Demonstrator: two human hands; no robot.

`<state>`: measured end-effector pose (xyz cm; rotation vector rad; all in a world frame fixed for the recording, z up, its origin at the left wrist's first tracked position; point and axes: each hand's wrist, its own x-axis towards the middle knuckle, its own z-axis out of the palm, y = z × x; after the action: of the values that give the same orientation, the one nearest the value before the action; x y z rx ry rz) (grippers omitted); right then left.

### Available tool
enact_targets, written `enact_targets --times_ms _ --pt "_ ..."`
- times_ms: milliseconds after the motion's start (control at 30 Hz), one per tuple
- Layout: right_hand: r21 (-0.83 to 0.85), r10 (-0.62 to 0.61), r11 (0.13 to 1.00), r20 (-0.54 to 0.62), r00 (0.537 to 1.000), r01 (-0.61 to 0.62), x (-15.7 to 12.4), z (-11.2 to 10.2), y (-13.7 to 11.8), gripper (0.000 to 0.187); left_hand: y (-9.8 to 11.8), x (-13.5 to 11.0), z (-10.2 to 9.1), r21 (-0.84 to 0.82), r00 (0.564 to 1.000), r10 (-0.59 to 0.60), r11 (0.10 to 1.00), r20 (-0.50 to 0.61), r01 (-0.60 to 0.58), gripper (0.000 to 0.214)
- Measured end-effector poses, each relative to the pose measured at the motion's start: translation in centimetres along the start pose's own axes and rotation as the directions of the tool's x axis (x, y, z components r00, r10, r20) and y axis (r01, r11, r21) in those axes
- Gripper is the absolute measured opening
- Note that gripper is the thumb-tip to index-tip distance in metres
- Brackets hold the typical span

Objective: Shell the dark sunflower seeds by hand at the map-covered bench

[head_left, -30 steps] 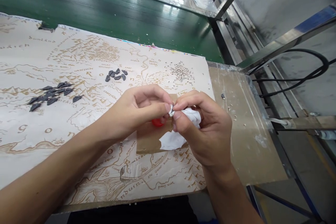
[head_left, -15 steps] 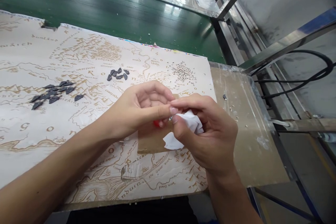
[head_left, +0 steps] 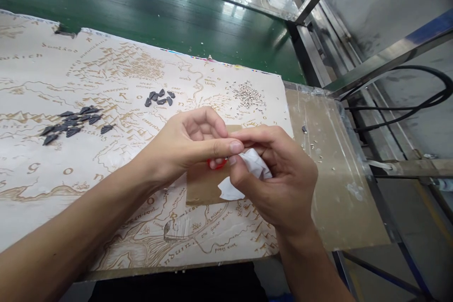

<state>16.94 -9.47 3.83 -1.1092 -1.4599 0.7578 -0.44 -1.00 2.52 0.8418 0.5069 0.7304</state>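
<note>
My left hand (head_left: 201,141) and my right hand (head_left: 279,170) meet fingertip to fingertip above a brown cardboard piece (head_left: 201,188). A crumpled white tissue (head_left: 256,164) is tucked in my right hand, its loose end (head_left: 230,189) hanging below the thumb. My left thumb and fingers are pinched together against the right fingertips; whatever sits between them is too small and covered to name. Just under the left fingers shows part of a red object (head_left: 216,164), mostly hidden by them.
A map-printed sheet (head_left: 116,160) covers the table. On it lie dark wing-shaped pieces (head_left: 72,122), smaller dark pieces (head_left: 161,98) and a scatter of tiny metallic bits (head_left: 247,95). Beyond runs a green conveyor belt (head_left: 159,19); a metal frame with black cables (head_left: 406,109) stands at right.
My left thumb has slid slightly right over the right fingertips, and my right hand has shifted a little left. More of the red object shows. The tissue stays in my right hand.
</note>
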Motion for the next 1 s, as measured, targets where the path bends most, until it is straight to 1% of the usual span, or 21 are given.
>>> enact_targets --times_ms 100,167,233,300,367,433,533,633,767,833,900,1000 --pt "-0.041 0.009 0.999 0.026 1.000 -0.008 0.1 -0.1 0.1 0.036 -0.2 0.0 0.0 0.023 1.000 -0.001 1.000 -0.006 0.001 0.040" --pt "-0.076 -0.005 0.997 0.007 1.000 0.005 0.1 -0.2 0.1 0.031 -0.2 0.0 0.0 0.057 1.000 -0.009 0.998 -0.002 0.009 0.039" --pt "-0.083 -0.030 0.996 -0.034 0.999 0.027 0.2 -0.1 0.1 0.027 0.0 -0.1 0.0 0.077 1.000 -0.013 0.997 0.017 0.012 0.036" --pt "-0.071 -0.039 0.997 -0.087 0.995 0.033 0.4 -0.1 -0.1 0.022 0.3 0.0 0.0 0.063 0.999 -0.022 0.998 0.044 0.020 0.030" --pt "-0.056 -0.013 0.998 -0.139 0.990 0.006 0.6 -0.1 -0.1 0.019 0.5 0.0 0.0 0.034 0.997 -0.036 0.999 0.071 0.033 0.022" --pt "-0.006 0.021 1.000 -0.162 0.987 -0.022 0.7 -0.2 0.0 0.019 0.5 0.0 0.0 0.017 0.996 -0.033 0.999 0.089 0.032 0.014" --pt "0.115 0.101 0.990 -0.151 0.983 -0.084 0.8 -0.3 0.3 0.017 0.3 0.0 -0.2 0.045 0.995 0.004 0.999 0.098 -0.009 0.010" --pt "0.188 0.196 0.968 -0.139 0.971 -0.168 0.9 -0.4 0.7 0.017 0.2 -0.2 0.0 0.150 0.995 0.078 0.985 0.061 -0.086 0.015" --pt "0.327 0.235 0.926 -0.099 0.967 -0.191 1.0 -0.4 1.0 0.017 0.4 -0.5 0.7 0.321 0.973 0.229 0.922 0.007 -0.219 0.020" --pt "0.385 0.247 0.901 -0.069 0.967 -0.203 1.1 -0.2 1.1 0.018 0.5 -0.6 0.9 0.375 0.964 0.268 0.892 0.008 -0.251 0.021" --pt "0.396 0.264 0.890 -0.046 0.964 -0.225 1.1 0.0 1.2 0.018 0.4 -0.7 1.1 0.396 0.962 0.271 0.882 0.019 -0.256 0.019" --pt "0.341 0.277 0.909 -0.070 0.958 -0.238 0.9 0.4 1.4 0.017 0.2 -0.8 1.4 0.370 0.965 0.261 0.894 0.033 -0.254 0.015"
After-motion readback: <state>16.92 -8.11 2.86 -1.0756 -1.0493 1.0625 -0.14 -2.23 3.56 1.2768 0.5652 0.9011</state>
